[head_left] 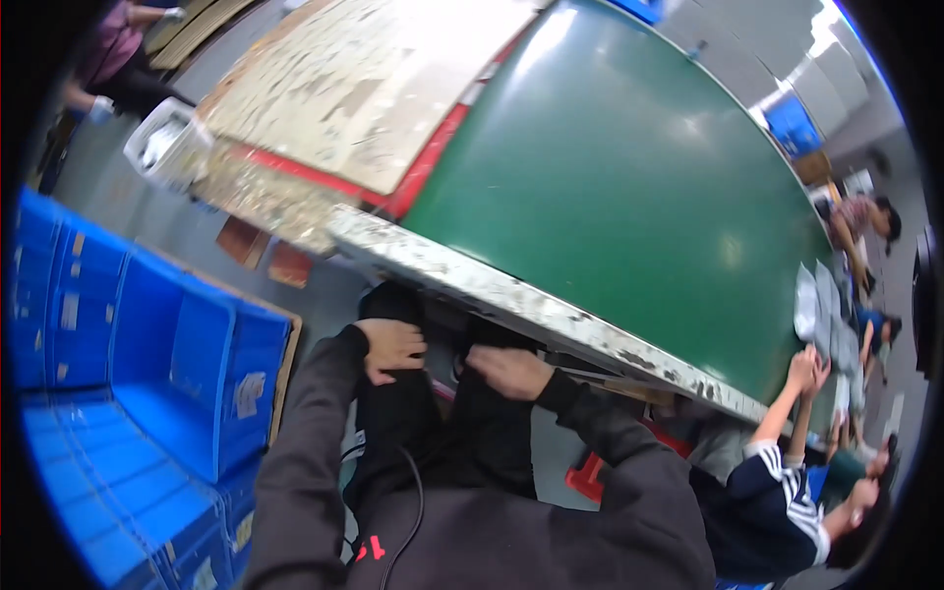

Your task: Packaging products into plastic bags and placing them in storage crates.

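Note:
Both my hands lie on my lap, below the edge of a green conveyor belt (610, 187). My left hand (393, 348) rests palm down on my left thigh, its fingers stretched and thumb apart, holding nothing. On the other thigh is my right hand (511, 372), its fingers loosely extended; no object shows in it. The worn white metal rail (511, 292) of the belt runs just beyond my knees. A thin dark cable (418, 492) hangs down the front of my dark top.
Blue plastic crates (167, 364) stand at my left. A paint-stained board (364, 88) lies beyond, with a white bin (169, 146) near its corner. On my right, a co-worker's hands (804, 372) are by grey packages (811, 305) on the belt. A red stool (587, 477) is partly visible.

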Available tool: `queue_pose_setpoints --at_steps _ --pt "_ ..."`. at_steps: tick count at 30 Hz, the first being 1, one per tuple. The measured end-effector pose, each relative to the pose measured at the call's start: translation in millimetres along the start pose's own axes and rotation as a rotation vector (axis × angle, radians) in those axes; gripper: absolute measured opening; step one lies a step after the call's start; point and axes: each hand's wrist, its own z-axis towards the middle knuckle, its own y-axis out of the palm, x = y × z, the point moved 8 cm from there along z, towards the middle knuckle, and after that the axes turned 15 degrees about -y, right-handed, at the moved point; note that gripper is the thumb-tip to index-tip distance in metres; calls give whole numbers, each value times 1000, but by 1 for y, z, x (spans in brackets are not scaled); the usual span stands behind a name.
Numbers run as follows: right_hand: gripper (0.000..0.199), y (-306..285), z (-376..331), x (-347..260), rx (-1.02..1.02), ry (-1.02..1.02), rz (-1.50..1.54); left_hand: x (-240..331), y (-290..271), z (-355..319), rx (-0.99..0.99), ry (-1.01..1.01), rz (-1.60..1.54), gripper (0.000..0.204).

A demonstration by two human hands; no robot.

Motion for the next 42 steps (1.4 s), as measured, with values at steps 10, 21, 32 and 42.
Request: queue_pose_setpoints --at_steps 10,21,32,42 --pt "49 -411 -390 79 905 1319 -1061 8 -14 17 -33 -107 -18 56" --pt "57 -422 -802 124 1956 1420 372 4 -30 21 -96 -332 -132 49" --pt "39 -489 -882 106 1533 1687 -385 1 -18 36 -53 -394 -178 46" --pt "40 -460 -615 125 448 1442 -1159 -5 -19 67 -52 -326 -71 48"
